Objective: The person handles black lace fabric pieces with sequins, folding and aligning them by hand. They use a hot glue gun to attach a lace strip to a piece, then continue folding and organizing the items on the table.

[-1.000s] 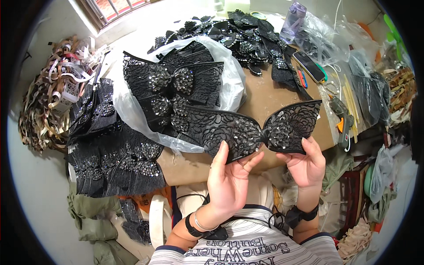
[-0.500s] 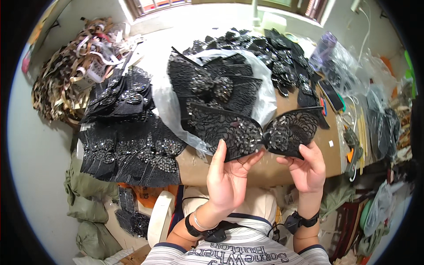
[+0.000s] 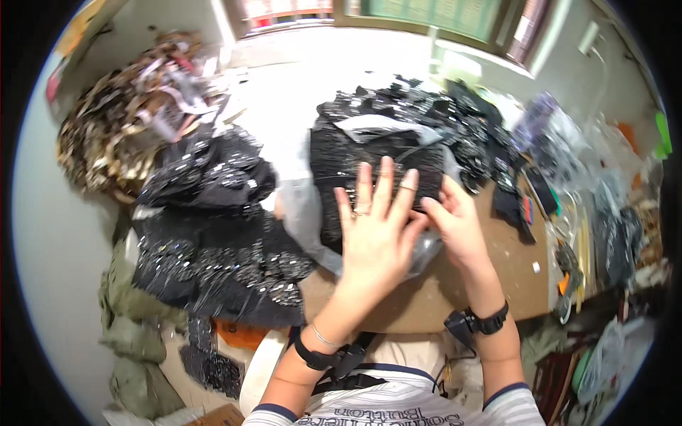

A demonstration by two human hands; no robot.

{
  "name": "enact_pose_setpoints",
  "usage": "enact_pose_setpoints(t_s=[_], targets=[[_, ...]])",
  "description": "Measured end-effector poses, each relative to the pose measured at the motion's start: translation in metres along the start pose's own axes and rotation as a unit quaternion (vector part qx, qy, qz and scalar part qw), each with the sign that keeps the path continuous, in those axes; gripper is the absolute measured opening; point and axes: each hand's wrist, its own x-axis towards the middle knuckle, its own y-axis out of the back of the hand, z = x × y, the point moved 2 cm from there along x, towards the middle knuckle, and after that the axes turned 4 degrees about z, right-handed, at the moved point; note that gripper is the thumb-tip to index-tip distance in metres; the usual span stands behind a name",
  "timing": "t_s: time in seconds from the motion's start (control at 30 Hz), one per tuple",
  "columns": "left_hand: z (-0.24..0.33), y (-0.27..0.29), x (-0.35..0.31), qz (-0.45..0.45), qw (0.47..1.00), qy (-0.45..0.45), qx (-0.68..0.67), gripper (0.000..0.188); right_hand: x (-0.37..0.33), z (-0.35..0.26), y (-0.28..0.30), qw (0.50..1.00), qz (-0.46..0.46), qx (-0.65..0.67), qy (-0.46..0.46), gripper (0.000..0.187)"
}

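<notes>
A stack of beaded black lace bra-cup pieces (image 3: 334,177) lies on the worktable in front of me, in an open white plastic bag (image 3: 302,206). My left hand (image 3: 376,234) rests flat on the stack with its fingers spread. At the right edge of the stack is my right hand (image 3: 458,224), its thumb and fingers closed around the side of the lace. Both hands are slightly blurred, and the left one covers the middle of the top piece.
More beaded black lace (image 3: 220,259) covers the table's left side, below a heap of ribbon scraps (image 3: 135,121). Black sequined pieces (image 3: 419,106) are piled at the back. A phone (image 3: 541,190), clear plastic bags (image 3: 568,149) and green sacks (image 3: 138,341) are around.
The two-cup lace piece I held up in both hands now lies on the stack. My left hand has turned over and flattened on it; my right hand has moved up and left. The view has shifted.
</notes>
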Motion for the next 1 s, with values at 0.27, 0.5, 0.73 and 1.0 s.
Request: enact_pose_setpoints(t_s=[0.27,0.5,0.73,1.0], targets=[[-0.004,-0.017,-0.002,0.012,0.997,-0.029,0.068,0.062,-0.025,-0.038,0.188,0.847,0.304,-0.426,0.091,0.034],[0.009,0.000,-0.004,0.046,0.999,0.002,-0.016,0.052,-0.001,-0.022,0.270,0.863,0.242,-0.434,-0.092,0.079],[0.056,0.010,-0.018,-0.023,0.935,-0.051,-0.349,0.045,-0.070,-0.071,0.196,0.972,0.138,-0.185,-0.041,0.053],[0.083,-0.015,-0.008,0.038,0.910,-0.173,-0.375,0.054,-0.142,-0.090,0.100,0.988,-0.010,-0.142,-0.059,0.051]])
